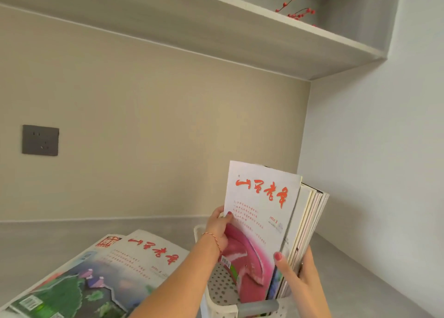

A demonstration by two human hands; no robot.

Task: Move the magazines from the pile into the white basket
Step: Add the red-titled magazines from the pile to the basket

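A smooth beige back wall carries a dark grey square socket plate left; above, a pale grey wooden shelf; below, a grey matte countertop.

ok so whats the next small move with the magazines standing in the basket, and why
Probably let go and reach back to the pile. Both the left hand and right hand grip the upright magazines, whose lower ends already sit inside the white basket, and more lie on the counter.
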